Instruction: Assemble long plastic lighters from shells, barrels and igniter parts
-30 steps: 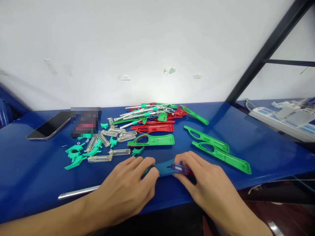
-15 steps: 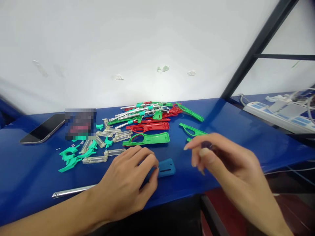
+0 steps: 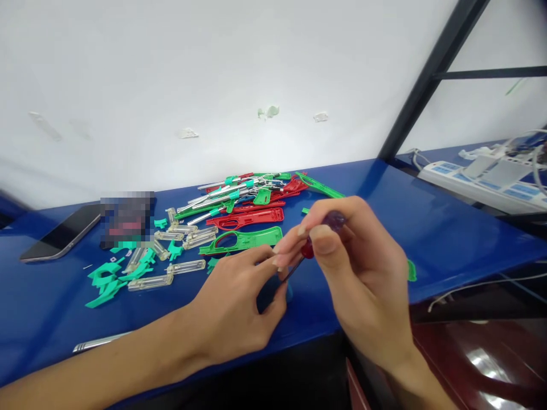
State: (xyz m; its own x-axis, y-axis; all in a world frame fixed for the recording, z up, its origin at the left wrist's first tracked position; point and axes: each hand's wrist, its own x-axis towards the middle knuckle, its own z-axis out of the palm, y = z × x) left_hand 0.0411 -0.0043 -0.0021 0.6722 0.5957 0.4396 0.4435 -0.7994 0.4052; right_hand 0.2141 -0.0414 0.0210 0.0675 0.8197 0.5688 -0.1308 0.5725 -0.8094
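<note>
My left hand [image 3: 239,302] is closed around a blue plastic casing [image 3: 268,291] low over the front of the table, and its fingers hide most of that piece. In my right hand [image 3: 367,285] is a screwdriver [image 3: 334,221] with a dark purple and red handle. Its thin shaft slants down to the left, and the tip is at the fingers of my left hand, by the casing. Just beyond my left hand lies a green casing half [image 3: 256,239]. A silver metal tube [image 3: 100,341] lies partly behind my left forearm.
Red casing halves [image 3: 260,217] lie near a heap of silver rods [image 3: 222,199] at the back. Clear plastic pieces [image 3: 151,282] and teal clips [image 3: 106,273] are scattered left. A phone [image 3: 64,230] lies far left. A power strip [image 3: 482,185] sits beyond the black frame [image 3: 427,85].
My right hand has moved left and turned, bringing the screwdriver to the blue casing in my left hand. The view has shifted slightly right.
</note>
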